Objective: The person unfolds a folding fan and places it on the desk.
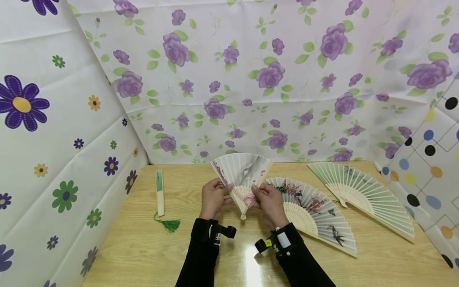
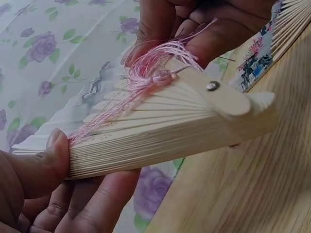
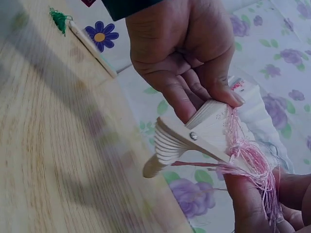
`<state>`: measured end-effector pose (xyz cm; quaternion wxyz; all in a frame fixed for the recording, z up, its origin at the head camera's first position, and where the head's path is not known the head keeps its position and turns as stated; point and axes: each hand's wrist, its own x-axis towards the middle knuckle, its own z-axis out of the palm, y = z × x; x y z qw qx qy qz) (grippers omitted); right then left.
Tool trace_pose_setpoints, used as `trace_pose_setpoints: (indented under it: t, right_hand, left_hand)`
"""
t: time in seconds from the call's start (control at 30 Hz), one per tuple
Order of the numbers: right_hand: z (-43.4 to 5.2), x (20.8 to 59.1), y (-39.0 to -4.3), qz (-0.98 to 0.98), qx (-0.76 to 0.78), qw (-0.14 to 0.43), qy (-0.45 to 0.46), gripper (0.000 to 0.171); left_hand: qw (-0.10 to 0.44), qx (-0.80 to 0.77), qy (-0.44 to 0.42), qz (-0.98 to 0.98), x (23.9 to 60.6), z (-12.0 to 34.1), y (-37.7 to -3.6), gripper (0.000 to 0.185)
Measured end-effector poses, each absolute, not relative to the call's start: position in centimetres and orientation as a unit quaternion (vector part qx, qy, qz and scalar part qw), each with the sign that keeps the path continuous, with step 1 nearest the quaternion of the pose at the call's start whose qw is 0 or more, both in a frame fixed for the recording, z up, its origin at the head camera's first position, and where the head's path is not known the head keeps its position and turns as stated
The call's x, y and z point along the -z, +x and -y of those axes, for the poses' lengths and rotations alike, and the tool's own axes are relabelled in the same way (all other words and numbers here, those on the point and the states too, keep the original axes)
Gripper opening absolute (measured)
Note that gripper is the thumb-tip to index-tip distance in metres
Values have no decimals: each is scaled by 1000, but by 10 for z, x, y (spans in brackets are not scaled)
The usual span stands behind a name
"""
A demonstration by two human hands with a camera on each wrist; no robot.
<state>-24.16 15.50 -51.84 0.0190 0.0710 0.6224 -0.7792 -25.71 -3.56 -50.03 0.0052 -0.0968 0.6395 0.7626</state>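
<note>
Closest to the person, above the near middle of the wooden worktop [image 1: 143,247], both hands hold a partly spread paper fan [image 1: 242,173] upright between them. The left hand [image 1: 212,198] pinches the packed stack of ribs on its side, thumb pressed on the edge. The right hand [image 1: 269,202] grips the outer guard stick on the other side, its fingers tangled in the fan's pink tassel [image 1: 248,196], which hangs across the ribs near the pivot. The fan's pivot end points down, clear of the worktop. Just right of the right hand lies an open fan with blossoms [image 1: 315,209], flat on the worktop. Farther right lies a green open fan [image 1: 365,191]. Off to the left, well apart, lies a closed fan [image 1: 159,193] with a green tassel [image 1: 169,224].
</note>
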Motion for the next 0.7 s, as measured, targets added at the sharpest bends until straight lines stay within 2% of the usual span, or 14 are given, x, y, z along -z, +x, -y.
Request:
trace_pose_setpoints:
  t: [0.33, 0.7]
  right_hand:
    - [-153, 519, -239, -625, 776, -24, 85, 35]
    - [-154, 517, -240, -621, 778, -28, 92, 32]
  left_hand:
    - [-6, -779, -94, -620, 500, 37, -258, 28]
    - [-13, -788, -95, -608, 499, 34, -259, 27]
